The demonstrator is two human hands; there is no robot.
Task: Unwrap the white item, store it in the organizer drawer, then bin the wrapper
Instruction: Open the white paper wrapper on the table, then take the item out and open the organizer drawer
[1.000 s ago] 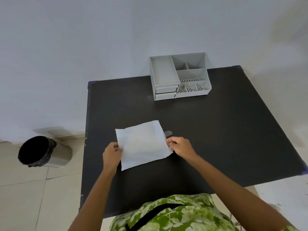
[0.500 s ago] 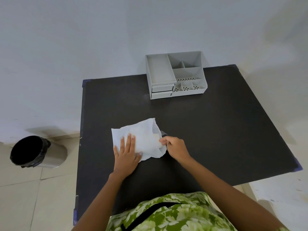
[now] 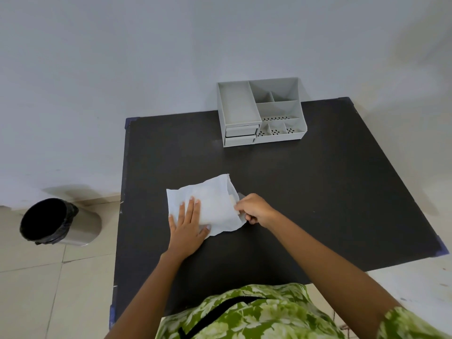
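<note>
My left hand (image 3: 188, 226) flat, pinning wrapper (image 3: 210, 204) to worktop (image 3: 318, 192); right hand (image 3: 254, 209) pinching at its open edge. Item inside, barely visible. Wrapper looks thin, limp, tearable; grip edge.

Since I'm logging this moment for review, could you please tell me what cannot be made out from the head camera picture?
- White item: almost wholly inside the wrapper; only a pale edge shows at the open end, head view.
- Right hand: fingertips hidden by the wrapper's edge, so its grip is unclear.
- Organizer drawers: contents hidden behind their shut fronts.
- Bin: inside too dark to see.
- Left hand covers part of the wrapper.
</note>
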